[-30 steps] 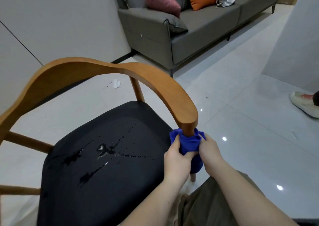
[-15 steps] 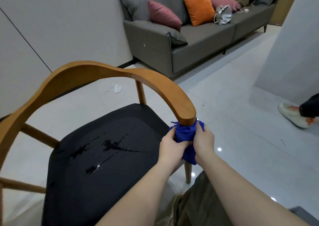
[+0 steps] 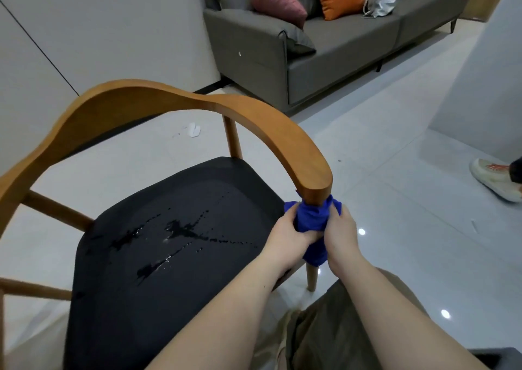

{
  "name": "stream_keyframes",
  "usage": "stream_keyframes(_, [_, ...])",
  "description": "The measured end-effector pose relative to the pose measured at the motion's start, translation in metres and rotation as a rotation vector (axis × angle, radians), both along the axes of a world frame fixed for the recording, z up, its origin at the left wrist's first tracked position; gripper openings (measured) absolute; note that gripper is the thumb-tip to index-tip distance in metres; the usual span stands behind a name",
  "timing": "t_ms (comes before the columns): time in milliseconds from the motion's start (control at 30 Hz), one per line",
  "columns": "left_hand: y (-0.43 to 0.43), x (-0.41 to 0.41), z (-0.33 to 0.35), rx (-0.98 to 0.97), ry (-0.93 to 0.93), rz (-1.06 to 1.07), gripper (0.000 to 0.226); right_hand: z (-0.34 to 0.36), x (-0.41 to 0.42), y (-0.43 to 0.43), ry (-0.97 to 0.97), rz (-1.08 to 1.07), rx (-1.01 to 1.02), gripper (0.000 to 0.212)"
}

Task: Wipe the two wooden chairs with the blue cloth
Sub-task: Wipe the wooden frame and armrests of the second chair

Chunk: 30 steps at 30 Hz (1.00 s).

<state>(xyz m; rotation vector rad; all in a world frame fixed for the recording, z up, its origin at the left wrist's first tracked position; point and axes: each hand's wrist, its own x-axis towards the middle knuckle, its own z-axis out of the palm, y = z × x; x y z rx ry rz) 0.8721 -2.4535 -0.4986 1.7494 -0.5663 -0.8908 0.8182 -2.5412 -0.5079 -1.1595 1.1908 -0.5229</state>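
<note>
Living room: pale tiled floor [image 3: 395, 149] is shining under ceiling lights, and a grey sofa [image 3: 324, 53] with pink and orange cushions is sitting against the back wall. A wooden chair [image 3: 175, 106] is standing in front of the person, its curved arm rail sweeping round to the right. The black seat [image 3: 169, 285] is carrying wet streaks [image 3: 180, 228] across the middle.

The blue cloth [image 3: 312, 220] is wrapping the chair's front right post, just under the end of the arm rail. The left hand [image 3: 285, 234] and right hand [image 3: 340, 234] are both gripping it, fingers curling tight round cloth and post from opposite sides, hands nearly touching. Holding the cloth as a sleeve is likely letting it cover the whole round of the post at once, so sliding or twisting would be cleaning all sides. The cloth's tail is hanging below the hands, and the bare leg [image 3: 311, 277] is showing under it down to the floor.

Judgement: wiping of this chair is underway and the post is being worked. The seat is looking unwiped. The second chair is not showing in view.

Room for moving: the rail end is blocking travel upward and the seat edge is sitting close by the left hand. Open floor is lying to the right and below, so a downward run is looking free. Someone's shoe [image 3: 494, 180] is standing well apart at the right edge.
</note>
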Motion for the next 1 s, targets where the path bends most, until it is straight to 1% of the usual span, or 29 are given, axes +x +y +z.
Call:
stream_keyframes(67, [0.000,-0.003,-0.006,0.027,0.035,0.024,0.041,-0.006,0.002,-0.003,0.048,0.022,0.024,0.015])
stream_keyframes(200, [0.002,-0.005,-0.001,0.070,-0.025,0.030,0.042,-0.005,0.001,-0.001,0.113,0.043,0.071,0.015])
stream_keyframes(300, [0.007,-0.008,0.007,0.074,-0.038,0.075,0.037,0.000,-0.003,0.007,0.088,-0.086,0.148,0.019])
stream_keyframes(400, [0.021,-0.014,0.016,0.059,-0.016,0.072,0.035,0.009,-0.009,0.022,0.062,-0.191,0.208,0.022])
stream_keyframes(500, [0.041,-0.023,0.030,0.009,-0.011,0.073,0.038,0.024,-0.016,0.043,0.047,-0.211,0.215,0.022])
stream_keyframes(567, [0.051,-0.026,0.039,0.010,-0.052,0.069,0.038,0.037,-0.019,0.054,0.044,-0.200,0.193,0.023])
stream_keyframes(633, [0.059,-0.027,0.050,0.008,-0.098,0.074,0.046,0.052,-0.020,0.063,0.032,-0.182,0.170,0.022])
stream_keyframes(700, [0.067,-0.027,0.060,0.012,-0.130,0.084,0.072,0.064,-0.021,0.071,0.005,-0.150,0.142,0.021])
stream_keyframes(733, [0.070,-0.026,0.065,0.022,-0.146,0.074,0.081,0.069,-0.021,0.075,-0.005,-0.125,0.127,0.021])
stream_keyframes(767, [0.075,-0.025,0.068,0.034,-0.157,0.062,0.084,0.073,-0.021,0.079,-0.014,-0.101,0.111,0.021])
stream_keyframes(833, [0.085,-0.020,0.074,0.058,-0.174,0.045,0.078,0.081,-0.020,0.087,-0.031,-0.067,0.076,0.021])
stream_keyframes(1000, [0.113,0.001,0.087,0.184,-0.298,0.065,0.035,0.101,-0.005,0.101,-0.078,0.003,0.010,0.023])
